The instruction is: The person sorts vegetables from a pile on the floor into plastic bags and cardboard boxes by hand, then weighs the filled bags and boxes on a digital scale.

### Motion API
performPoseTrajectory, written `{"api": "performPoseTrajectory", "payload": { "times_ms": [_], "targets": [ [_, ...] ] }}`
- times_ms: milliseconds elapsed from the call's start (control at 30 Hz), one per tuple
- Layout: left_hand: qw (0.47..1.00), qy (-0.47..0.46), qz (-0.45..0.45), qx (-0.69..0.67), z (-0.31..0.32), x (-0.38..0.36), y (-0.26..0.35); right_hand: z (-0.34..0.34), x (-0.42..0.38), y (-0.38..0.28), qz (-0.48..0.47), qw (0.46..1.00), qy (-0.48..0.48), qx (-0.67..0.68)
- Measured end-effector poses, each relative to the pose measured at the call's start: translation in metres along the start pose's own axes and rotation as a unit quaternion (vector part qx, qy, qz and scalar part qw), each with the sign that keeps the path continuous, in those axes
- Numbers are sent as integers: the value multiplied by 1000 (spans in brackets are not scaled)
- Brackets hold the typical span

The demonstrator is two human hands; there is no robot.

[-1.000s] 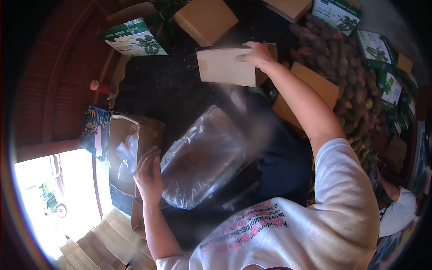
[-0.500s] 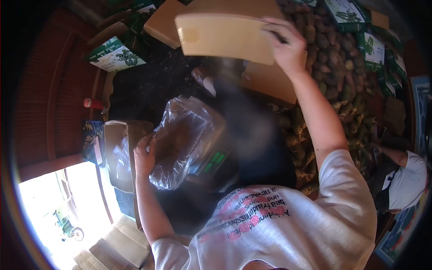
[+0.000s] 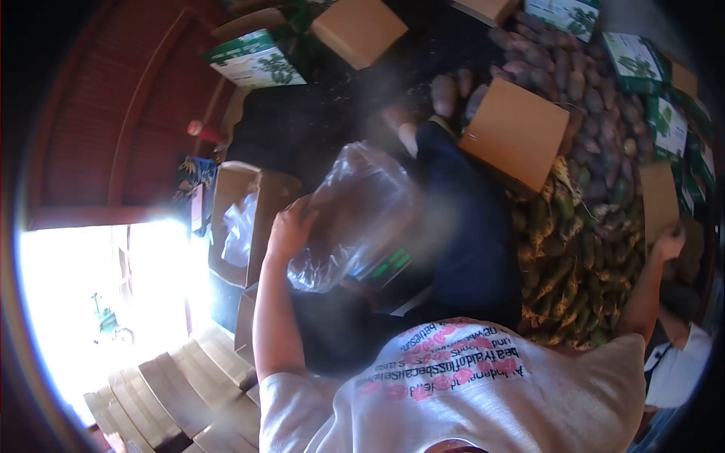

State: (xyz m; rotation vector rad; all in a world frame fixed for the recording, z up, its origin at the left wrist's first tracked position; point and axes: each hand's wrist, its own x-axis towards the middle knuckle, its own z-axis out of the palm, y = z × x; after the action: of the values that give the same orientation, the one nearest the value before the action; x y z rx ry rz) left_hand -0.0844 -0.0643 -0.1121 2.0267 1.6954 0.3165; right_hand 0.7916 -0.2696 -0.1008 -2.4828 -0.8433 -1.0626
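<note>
My left hand (image 3: 289, 229) is at the left rim of a box lined with a clear plastic bag (image 3: 362, 192), its fingers closed over the liner's edge. Inside, the box looks brown, and its contents are hard to make out. Beneath it is a scale with a lit green display (image 3: 391, 263). Far out to the right, my right hand (image 3: 669, 241) grips the lower end of a flat-looking piece of cardboard (image 3: 659, 198), beside the piled produce.
Reddish-purple tubers (image 3: 563, 64) and long green produce (image 3: 570, 264) cover the floor at right, with a closed carton (image 3: 517, 132) among them. Printed green-white boxes (image 3: 633, 62) stand behind. An open carton (image 3: 226, 219) and stacked cardboard (image 3: 181, 385) are at left. A co-worker's sleeve (image 3: 680, 370) shows lower right.
My right hand has swung from the upper middle to the far right, carrying the cardboard. My left hand stays at the lined box's rim. The view has shifted, uncovering the carton on the produce.
</note>
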Motion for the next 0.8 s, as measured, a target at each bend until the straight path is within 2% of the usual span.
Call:
{"api": "performPoseTrajectory", "payload": {
  "times_ms": [67, 100, 133, 167, 200, 233, 267, 300, 333, 400, 500, 600, 700, 733, 767, 800],
  "targets": [
    [1000, -2, 3, -12, 0, 0, -1, 65, -47, 35, 41, 985, -85, -147],
    [1000, -5, 0, -16, -1, 1, 2, 17, -73, -64, 125, 939, -221, -231],
    [1000, -7, -1, -19, 0, 3, 3, 61, -94, -53, 55, 926, -346, -139],
    [1000, -5, 2, -21, 1, 5, 4, 54, -119, -112, 108, 914, -382, 85],
    [1000, -4, 5, -21, 1, 7, 4, 36, -149, -170, 172, 889, -388, 173],
    [1000, -5, 8, -21, 2, 7, 5, 67, -187, -194, 275, 817, -404, 306],
    [1000, -5, 4, -22, 3, 7, 6, 50, -199, -242, 287, 693, -508, 423],
    [1000, -3, 1, -23, 3, 7, 7, 53, -213, -277, 293, 641, -534, 466],
    [1000, 1, 0, -25, 3, 9, 9, 20, -223, -321, 289, 705, -493, 421],
    [1000, -1, -5, -14, 0, 10, 16, 22, -244, -347, 325, 575, -529, 534],
    [1000, 0, -2, 14, 3, 9, 11, 111, -299, -330, 293, 630, -553, 459],
    [1000, -8, 17, -7, 5, 9, 5, 107, -306, -328, 308, 649, -450, 530],
    [1000, -10, 20, -13, 5, 6, 7, 6, -233, -337, 344, 610, -409, 585],
    [1000, -9, 18, -6, 5, 5, 8, -15, -207, -327, 417, 561, -400, 593],
    [1000, -7, 17, -2, 6, 5, 9, -23, -190, -305, 430, 518, -382, 633],
    [1000, -4, 22, -1, 7, 6, 8, -30, -174, -285, 417, 523, -345, 658]
  ]
}}
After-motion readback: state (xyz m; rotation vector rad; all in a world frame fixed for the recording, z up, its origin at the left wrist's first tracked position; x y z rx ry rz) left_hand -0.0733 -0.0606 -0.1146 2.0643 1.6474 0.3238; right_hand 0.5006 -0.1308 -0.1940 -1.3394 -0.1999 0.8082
